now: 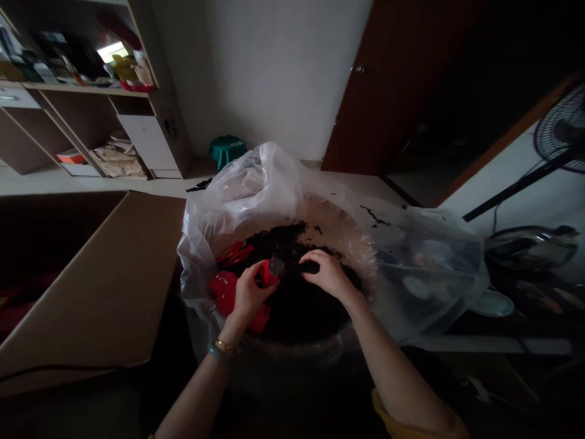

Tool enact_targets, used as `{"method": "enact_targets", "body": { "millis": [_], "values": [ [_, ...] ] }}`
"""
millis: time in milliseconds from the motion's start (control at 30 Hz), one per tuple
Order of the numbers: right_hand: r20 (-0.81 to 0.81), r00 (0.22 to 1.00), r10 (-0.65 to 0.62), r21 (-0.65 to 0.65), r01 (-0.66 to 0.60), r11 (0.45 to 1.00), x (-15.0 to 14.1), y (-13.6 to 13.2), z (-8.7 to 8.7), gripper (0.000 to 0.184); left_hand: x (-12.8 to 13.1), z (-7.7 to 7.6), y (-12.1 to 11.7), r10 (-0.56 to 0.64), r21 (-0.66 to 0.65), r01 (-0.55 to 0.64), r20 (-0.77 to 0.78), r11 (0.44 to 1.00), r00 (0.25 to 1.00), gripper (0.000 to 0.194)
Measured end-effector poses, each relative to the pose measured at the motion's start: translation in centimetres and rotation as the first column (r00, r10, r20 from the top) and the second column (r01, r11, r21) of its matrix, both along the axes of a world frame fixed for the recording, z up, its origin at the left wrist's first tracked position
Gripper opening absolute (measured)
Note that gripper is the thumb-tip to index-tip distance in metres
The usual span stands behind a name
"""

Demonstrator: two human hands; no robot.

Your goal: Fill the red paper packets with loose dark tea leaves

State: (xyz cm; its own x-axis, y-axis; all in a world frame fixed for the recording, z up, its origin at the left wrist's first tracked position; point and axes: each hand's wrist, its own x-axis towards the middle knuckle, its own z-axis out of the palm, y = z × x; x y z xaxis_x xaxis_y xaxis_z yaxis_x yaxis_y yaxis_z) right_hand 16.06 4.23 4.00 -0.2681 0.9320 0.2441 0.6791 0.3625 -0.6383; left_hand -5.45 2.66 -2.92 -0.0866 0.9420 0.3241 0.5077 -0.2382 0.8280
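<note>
My left hand (250,290) is closed around a small red packet (270,271) with its open mouth facing right. My right hand (325,272) rests palm down on a heap of dark loose material (292,244), its fingers curled into it beside the packet. The dark material fills a wide round basin (338,225) lined with clear plastic sheet (256,177). Several more red packets (226,286) lie on the left side of the basin, under and beside my left hand. Bangles circle my left wrist.
A cardboard box flap (105,286) lies to the left. Shelves (82,91) with clutter stand at the back left, a green stool (227,149) by the wall, a brown door (384,85) behind. A fan (562,131) and metal dishes (530,244) are on the right.
</note>
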Motion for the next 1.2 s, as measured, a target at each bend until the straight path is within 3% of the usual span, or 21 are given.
{"method": "enact_targets", "body": {
  "millis": [100, 200, 333, 500, 633, 800, 967, 1033, 1100, 1133, 1200],
  "values": [
    [-0.006, 0.997, 0.076, 0.023, -0.076, 0.997, -0.4, 0.2, 3.3, 0.022, 0.7, 0.6, 0.2, -0.019, 0.006, 0.020, -0.072, 1.000, 0.997, 0.050],
    [0.136, 0.980, 0.146, 0.001, -0.147, 0.989, -1.8, 0.1, 5.9, 0.024, 1.4, 1.3, 0.3, -0.011, 0.018, 0.013, -0.151, 1.000, 0.988, 0.049],
    [0.300, 0.937, 0.182, -0.090, -0.162, 0.983, -3.5, 0.3, 6.9, 0.029, 2.0, 1.7, 0.3, 0.016, 0.041, -0.006, -0.228, 0.999, 0.973, 0.046],
    [0.256, 0.948, 0.188, -0.050, -0.181, 0.982, -4.0, 0.6, 5.9, 0.044, 2.0, 1.2, 0.4, 0.035, 0.062, -0.020, -0.246, 0.998, 0.969, 0.046],
    [0.177, 0.971, 0.160, -0.024, -0.158, 0.987, -4.3, 0.5, 5.0, 0.036, 1.9, 0.7, 0.5, 0.032, 0.053, -0.021, -0.230, 0.998, 0.973, 0.047],
    [0.218, 0.970, 0.104, -0.024, -0.101, 0.995, -5.1, 0.3, 4.5, 0.028, 1.8, 0.3, 0.7, 0.020, 0.030, -0.015, -0.158, 0.999, 0.987, 0.046],
    [0.229, 0.974, -0.003, -0.032, 0.010, 0.999, -3.4, -0.4, 3.9, 0.031, 1.1, 0.1, 0.9, 0.032, 0.040, -0.029, -0.086, 0.999, 0.996, 0.052],
    [0.316, 0.948, 0.032, -0.132, 0.011, 0.991, -2.7, -1.5, 2.6, 0.047, 0.8, 0.0, 1.0, 0.038, 0.072, -0.033, -0.069, 0.997, 0.997, 0.053],
    [0.486, 0.869, 0.094, -0.222, 0.019, 0.975, -2.6, -3.0, 0.6, 0.084, 0.6, -0.1, 1.1, 0.047, 0.095, -0.042, -0.055, 0.995, 0.997, 0.055],
    [0.563, 0.820, 0.104, -0.217, 0.025, 0.976, -2.8, -3.7, -0.5, 0.099, 0.5, -0.2, 1.1, 0.053, 0.098, -0.048, -0.049, 0.994, 0.997, 0.057],
    [0.641, 0.753, 0.151, -0.169, -0.053, 0.984, -3.8, -4.8, -2.6, 0.111, 0.4, -0.3, 1.1, 0.053, 0.098, -0.049, -0.039, 0.994, 0.998, 0.058]
  ]
}}
